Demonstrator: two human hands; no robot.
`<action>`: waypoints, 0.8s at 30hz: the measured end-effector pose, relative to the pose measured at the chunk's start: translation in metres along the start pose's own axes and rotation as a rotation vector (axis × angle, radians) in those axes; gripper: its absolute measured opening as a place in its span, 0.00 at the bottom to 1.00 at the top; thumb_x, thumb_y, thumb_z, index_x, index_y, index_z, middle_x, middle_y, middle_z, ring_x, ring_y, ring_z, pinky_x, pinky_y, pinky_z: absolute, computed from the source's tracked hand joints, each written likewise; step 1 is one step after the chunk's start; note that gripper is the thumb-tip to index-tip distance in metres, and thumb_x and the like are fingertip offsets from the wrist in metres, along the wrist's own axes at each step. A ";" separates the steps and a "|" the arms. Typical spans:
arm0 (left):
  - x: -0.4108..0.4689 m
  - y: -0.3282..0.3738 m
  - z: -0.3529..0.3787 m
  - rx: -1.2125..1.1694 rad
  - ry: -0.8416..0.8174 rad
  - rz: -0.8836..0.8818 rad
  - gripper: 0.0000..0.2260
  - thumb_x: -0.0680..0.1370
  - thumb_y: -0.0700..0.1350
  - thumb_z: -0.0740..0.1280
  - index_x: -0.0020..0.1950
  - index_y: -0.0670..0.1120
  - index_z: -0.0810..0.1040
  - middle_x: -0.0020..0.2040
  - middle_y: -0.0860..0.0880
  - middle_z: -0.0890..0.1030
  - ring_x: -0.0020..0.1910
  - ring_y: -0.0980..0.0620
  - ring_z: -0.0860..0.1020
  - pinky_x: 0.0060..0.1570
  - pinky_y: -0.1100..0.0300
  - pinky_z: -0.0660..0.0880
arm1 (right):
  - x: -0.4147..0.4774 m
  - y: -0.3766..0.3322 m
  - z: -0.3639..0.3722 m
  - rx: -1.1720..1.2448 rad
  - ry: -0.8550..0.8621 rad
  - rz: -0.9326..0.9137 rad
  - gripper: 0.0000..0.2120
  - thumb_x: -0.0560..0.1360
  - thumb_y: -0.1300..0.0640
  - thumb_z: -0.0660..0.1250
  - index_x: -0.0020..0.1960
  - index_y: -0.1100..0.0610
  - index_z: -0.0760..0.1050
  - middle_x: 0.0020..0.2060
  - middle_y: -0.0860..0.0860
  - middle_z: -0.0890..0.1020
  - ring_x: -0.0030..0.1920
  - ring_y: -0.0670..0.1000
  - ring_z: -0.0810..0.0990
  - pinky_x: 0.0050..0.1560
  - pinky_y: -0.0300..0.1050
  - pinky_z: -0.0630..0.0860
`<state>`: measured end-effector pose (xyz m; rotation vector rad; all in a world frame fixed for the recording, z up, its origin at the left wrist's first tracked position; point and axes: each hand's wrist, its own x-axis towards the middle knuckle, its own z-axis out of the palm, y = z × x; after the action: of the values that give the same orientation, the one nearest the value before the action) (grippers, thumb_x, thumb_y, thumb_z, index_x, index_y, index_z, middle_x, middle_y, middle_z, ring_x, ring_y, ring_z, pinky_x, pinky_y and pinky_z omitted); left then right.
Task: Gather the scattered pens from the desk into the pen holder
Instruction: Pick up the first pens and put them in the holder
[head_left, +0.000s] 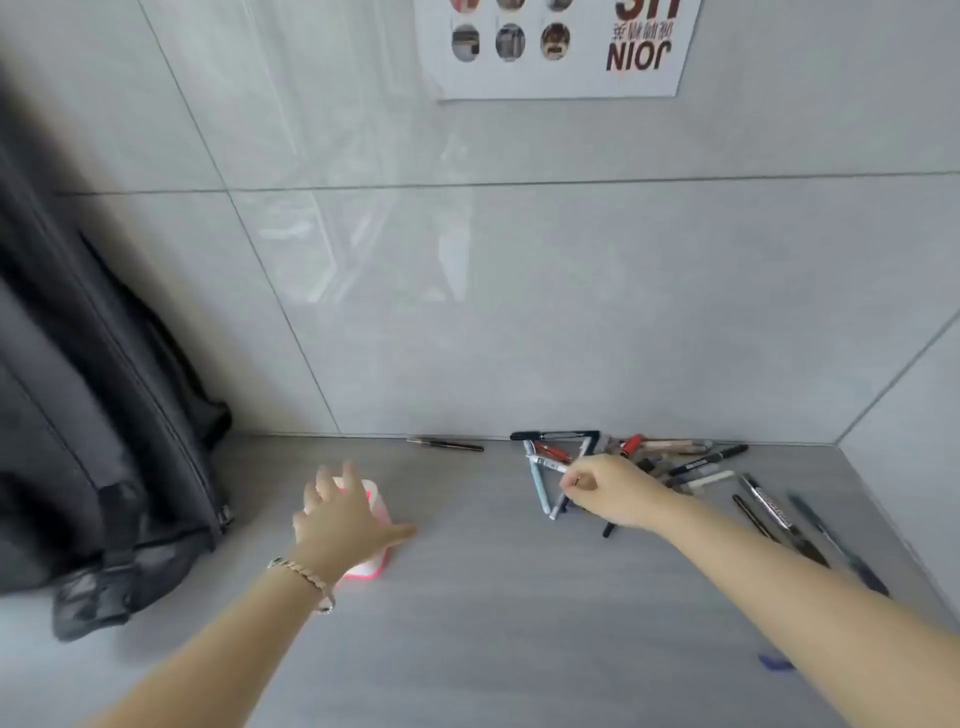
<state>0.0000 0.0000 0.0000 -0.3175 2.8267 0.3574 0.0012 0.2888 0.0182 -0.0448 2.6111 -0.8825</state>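
Observation:
A translucent pen holder with a pink base stands on the grey desk. My left hand hovers over its top with fingers spread, hiding most of it. My right hand is pinched on a white pen at the left edge of the pen pile. Several pens lie scattered along the back wall to the right. A light blue pen and a grey pen lie just under the hand. One dark pen lies alone by the wall.
A black backpack leans against the wall at the left, close to the holder. More dark pens lie at the right by the side wall. A poster hangs on the tiled wall. A small blue item lies near my right forearm.

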 end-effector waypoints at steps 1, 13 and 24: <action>0.000 -0.008 0.002 -0.002 -0.003 -0.066 0.51 0.62 0.66 0.71 0.73 0.45 0.47 0.74 0.41 0.54 0.72 0.40 0.56 0.67 0.45 0.62 | 0.005 0.002 0.006 -0.003 -0.006 0.027 0.08 0.75 0.56 0.60 0.51 0.53 0.77 0.46 0.48 0.78 0.50 0.50 0.77 0.51 0.43 0.71; 0.024 -0.038 0.022 -0.473 0.159 -0.029 0.41 0.64 0.53 0.75 0.71 0.46 0.58 0.65 0.44 0.68 0.65 0.42 0.64 0.60 0.49 0.67 | 0.028 0.026 0.053 0.090 0.064 0.220 0.07 0.73 0.60 0.64 0.49 0.54 0.78 0.41 0.48 0.79 0.46 0.49 0.78 0.50 0.41 0.71; 0.024 0.043 0.041 -0.596 0.048 0.247 0.40 0.61 0.50 0.77 0.69 0.47 0.63 0.62 0.46 0.70 0.62 0.45 0.66 0.54 0.59 0.65 | 0.063 0.061 0.026 -0.189 0.360 0.281 0.15 0.74 0.60 0.63 0.60 0.62 0.72 0.58 0.61 0.75 0.58 0.60 0.73 0.59 0.52 0.70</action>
<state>-0.0238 0.0478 -0.0359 -0.0865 2.7443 1.2634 -0.0420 0.3134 -0.0583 0.4595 2.9235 -0.5863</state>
